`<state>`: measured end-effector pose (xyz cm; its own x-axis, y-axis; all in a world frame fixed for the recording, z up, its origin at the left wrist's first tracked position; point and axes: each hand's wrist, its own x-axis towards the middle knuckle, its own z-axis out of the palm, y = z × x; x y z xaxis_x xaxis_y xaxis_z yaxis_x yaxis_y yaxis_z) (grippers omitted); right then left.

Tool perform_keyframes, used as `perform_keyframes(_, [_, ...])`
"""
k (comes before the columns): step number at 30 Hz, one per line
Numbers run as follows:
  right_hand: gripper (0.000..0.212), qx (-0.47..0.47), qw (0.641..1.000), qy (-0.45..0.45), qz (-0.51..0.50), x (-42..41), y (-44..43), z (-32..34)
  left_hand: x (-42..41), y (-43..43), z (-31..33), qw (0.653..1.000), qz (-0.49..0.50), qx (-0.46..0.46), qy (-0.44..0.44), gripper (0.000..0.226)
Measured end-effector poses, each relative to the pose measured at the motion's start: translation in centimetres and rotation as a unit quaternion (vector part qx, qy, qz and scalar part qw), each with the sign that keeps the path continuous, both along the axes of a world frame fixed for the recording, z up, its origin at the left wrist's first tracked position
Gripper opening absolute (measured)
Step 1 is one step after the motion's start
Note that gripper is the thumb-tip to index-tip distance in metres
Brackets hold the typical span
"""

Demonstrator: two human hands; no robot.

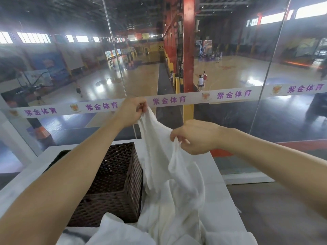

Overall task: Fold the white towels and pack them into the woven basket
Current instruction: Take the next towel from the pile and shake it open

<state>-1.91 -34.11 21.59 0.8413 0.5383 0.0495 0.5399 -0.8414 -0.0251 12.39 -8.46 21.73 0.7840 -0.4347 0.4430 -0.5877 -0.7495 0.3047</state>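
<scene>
A white towel [178, 183] hangs in the air above the white table [215, 169]. My left hand [131, 111] pinches its top edge high up, in front of the glass. My right hand [196, 137] grips another part of the towel's edge lower and to the right. The towel's lower part droops onto a heap of more white towels [122, 232] at the near edge. A dark brown woven basket [115, 188] stands on the table under my left forearm, left of the hanging towel. Its inside looks dark; I cannot tell what it holds.
A glass wall [230, 112] with a white banner strip runs right behind the table, overlooking basketball courts below. The table's right edge drops off to a dark floor [276, 209]. Crumpled white cloth covers the near table edge.
</scene>
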Motion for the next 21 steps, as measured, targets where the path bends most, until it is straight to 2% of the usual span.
perform_keyframes(2, [0.020, -0.042, 0.999, -0.033, 0.008, 0.3, -0.3, -0.3, 0.1, -0.3, -0.1, 1.000, -0.009, -0.001, 0.012, 0.033])
perform_keyframes(4, [0.023, -0.061, 0.991, -0.116, 0.026, 0.9, -0.9, -0.5, 0.3, -0.2, -0.3, 1.000, -0.012, 0.007, 0.018, 0.034])
perform_keyframes(6, [0.024, -0.034, 0.984, -0.174, 0.021, 1.6, -1.2, -0.4, 0.2, 0.0, -0.4, 1.000, -0.007, 0.004, 0.028, 0.027])
perform_keyframes(10, [0.014, 0.070, 0.986, -0.138, -0.067, 2.9, -1.6, 0.5, -0.7, 0.3, -0.5, 0.999, -0.007, -0.014, 0.041, 0.017])
perform_keyframes(12, [0.018, 0.097, 0.976, -0.179, -0.076, 3.4, -1.9, 0.6, -1.3, 0.1, -0.9, 0.998, -0.020, -0.018, 0.052, 0.024])
perform_keyframes(15, [0.018, 0.076, 0.958, -0.277, 0.002, 3.6, -2.5, 1.1, -1.6, -0.2, -1.5, 0.995, -0.035, -0.055, 0.076, 0.055])
perform_keyframes(18, [0.009, 0.041, 0.961, -0.246, 0.122, 3.3, -2.1, 1.5, -1.6, -0.9, -1.4, 0.987, -0.059, -0.096, 0.115, 0.055])
perform_keyframes(21, [0.017, -0.009, 0.964, -0.213, 0.160, 2.6, -1.2, 1.1, -2.2, -1.9, -0.5, 0.982, -0.062, -0.121, 0.134, 0.061])
